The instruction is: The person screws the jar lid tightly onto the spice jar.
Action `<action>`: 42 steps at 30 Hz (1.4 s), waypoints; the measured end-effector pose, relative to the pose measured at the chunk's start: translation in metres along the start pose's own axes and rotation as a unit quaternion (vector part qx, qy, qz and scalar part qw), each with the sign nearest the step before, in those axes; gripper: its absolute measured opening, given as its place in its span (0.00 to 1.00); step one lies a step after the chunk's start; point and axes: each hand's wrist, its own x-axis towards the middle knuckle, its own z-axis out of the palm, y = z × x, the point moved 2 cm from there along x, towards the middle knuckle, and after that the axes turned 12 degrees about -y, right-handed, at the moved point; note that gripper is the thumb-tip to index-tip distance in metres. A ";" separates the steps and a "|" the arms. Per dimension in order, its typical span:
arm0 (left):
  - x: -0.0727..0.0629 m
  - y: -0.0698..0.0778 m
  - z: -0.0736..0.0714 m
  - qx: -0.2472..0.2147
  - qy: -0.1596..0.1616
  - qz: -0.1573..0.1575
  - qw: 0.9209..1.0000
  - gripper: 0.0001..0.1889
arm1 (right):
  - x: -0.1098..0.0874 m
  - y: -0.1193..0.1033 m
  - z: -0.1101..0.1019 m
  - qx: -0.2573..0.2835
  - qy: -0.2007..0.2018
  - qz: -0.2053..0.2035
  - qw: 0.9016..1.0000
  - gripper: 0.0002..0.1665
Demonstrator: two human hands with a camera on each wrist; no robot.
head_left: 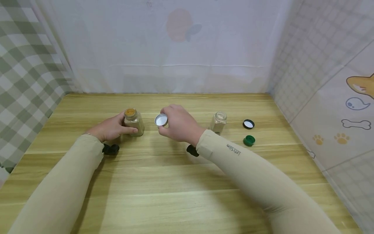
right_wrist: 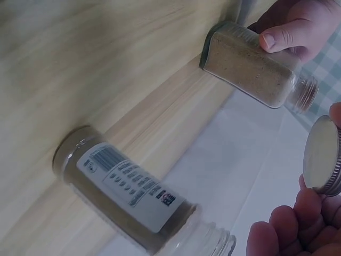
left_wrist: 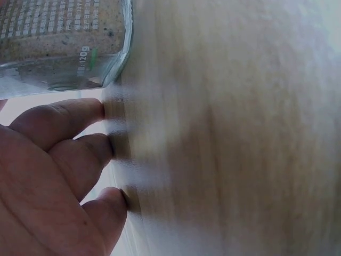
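Your left hand (head_left: pixel 113 128) grips the open jar (head_left: pixel 138 122) upright on the table (head_left: pixel 163 185) and your right fingers (right_wrist: pixel 308 207) pinch the silver lid (head_left: pixel 161 120) near it — hold the jar well steady, because tilting could spill the powder (head_left: pixel 130 112).

Long, close-fitting sleeves of pale beige cover both of the person's arms, the cloth smooth for most of its length. The left sleeve (head_left: pixel 62 183) narrows to a cuff at the wrist. The right sleeve (head_left: pixel 254 177) ends the same way, and its forearm carries small dark lettering (head_left: pixel 233 149) that I read as "Let'sSlim", upside down to the wearer. Farther up, the fabric gathers into fine creases (head_left: pixel 274 209). A rounded black piece (head_left: pixel 111 149) shows beside the left wrist, and a similar dark piece (head_left: pixel 193 150) beside the right. Beyond the cuffs, the left hand (head_left: pixel 112 128) and right hand (head_left: pixel 182 125) are bare.
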 end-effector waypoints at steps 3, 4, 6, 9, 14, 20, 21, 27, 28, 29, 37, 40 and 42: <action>0.000 0.000 0.000 -0.003 0.000 0.000 1.000 0.48 | 0.006 -0.003 0.000 0.000 -0.002 0.004 1.000 0.18; 0.000 0.000 0.000 -0.004 -0.001 0.001 1.000 0.48 | 0.008 -0.004 0.001 -0.002 -0.003 0.006 1.000 0.18; 0.001 0.000 0.000 -0.003 -0.003 0.001 1.000 0.48 | 0.012 -0.005 0.002 -0.006 -0.007 0.009 1.000 0.19; 0.000 0.000 0.000 -0.004 -0.006 0.000 1.000 0.48 | 0.019 -0.008 0.003 -0.017 -0.011 0.013 1.000 0.19; -0.001 0.000 0.000 0.001 -0.009 -0.003 1.000 0.49 | 0.028 -0.013 0.002 -0.025 -0.024 0.022 0.999 0.20; -0.002 0.001 0.000 0.009 -0.009 -0.006 1.000 0.51 | 0.039 -0.016 0.004 -0.038 -0.031 0.030 0.998 0.21; -0.002 0.001 0.000 0.007 -0.008 -0.006 1.000 0.51 | 0.040 -0.016 0.004 -0.043 -0.031 0.030 0.998 0.21; -0.002 0.001 0.000 0.007 -0.006 -0.006 1.000 0.51 | 0.049 -0.020 0.006 -0.059 -0.029 0.031 0.997 0.19; -0.003 0.000 0.000 0.009 -0.005 -0.006 1.000 0.51 | 0.050 -0.021 0.006 -0.058 -0.029 0.032 0.997 0.19; -0.002 0.000 0.001 0.007 -0.005 -0.006 1.000 0.51 | 0.051 -0.022 0.006 -0.058 -0.028 0.032 0.997 0.19; -0.002 -0.001 0.000 0.005 -0.007 -0.007 1.000 0.53 | 0.058 -0.024 0.008 -0.056 -0.027 0.041 0.997 0.19; -0.002 0.000 0.001 0.001 -0.008 -0.005 1.000 0.52 | 0.062 -0.023 0.009 -0.059 -0.028 0.043 0.997 0.21; -0.002 0.000 0.001 -0.001 -0.009 -0.003 1.000 0.51 | 0.064 -0.023 0.009 -0.061 -0.031 0.047 0.997 0.21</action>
